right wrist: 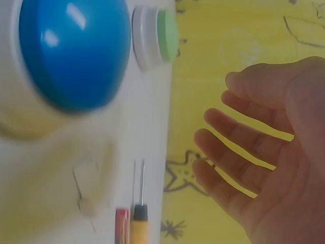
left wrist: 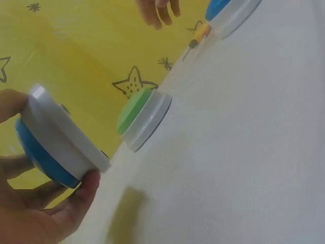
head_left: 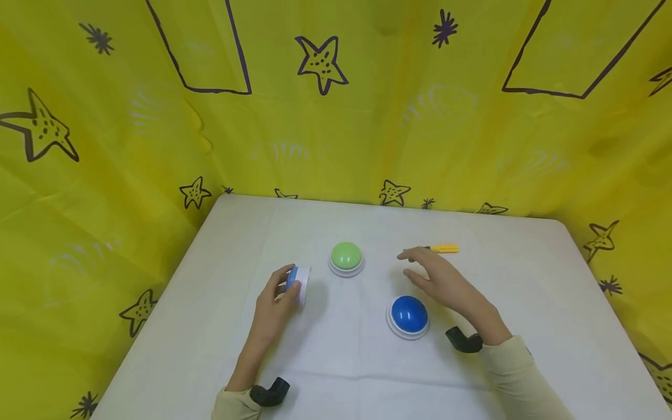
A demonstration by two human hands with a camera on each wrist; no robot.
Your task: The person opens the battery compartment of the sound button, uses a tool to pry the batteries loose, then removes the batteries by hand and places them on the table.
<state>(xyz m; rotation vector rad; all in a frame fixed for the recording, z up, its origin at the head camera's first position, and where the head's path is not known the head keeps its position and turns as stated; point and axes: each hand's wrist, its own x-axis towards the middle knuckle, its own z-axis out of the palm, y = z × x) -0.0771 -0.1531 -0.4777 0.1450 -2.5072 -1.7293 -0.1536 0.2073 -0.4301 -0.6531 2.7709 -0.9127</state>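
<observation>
My left hand [head_left: 273,303] grips a round push button [head_left: 299,284] with a blue dome and white base, turned on its side above the table. In the left wrist view, thumb and fingers hold this button [left wrist: 61,137] by its rim, its dome facing down and left. My right hand [head_left: 441,277] hovers with loosely bent fingers and holds nothing. Below it stands another blue-domed button [head_left: 409,315], dome up. A green-domed button [head_left: 346,256] sits farther back, between the hands. Just beyond the right fingertips lies a screwdriver [head_left: 445,248] with a yellow handle, its shaft partly hidden.
A white cloth covers the table [head_left: 336,356]. Beside the screwdriver, the right wrist view shows a red object [right wrist: 122,226] cut off by the frame edge, and a small thin item [right wrist: 84,203], too blurred to name. A yellow patterned curtain [head_left: 367,128] hangs around the table.
</observation>
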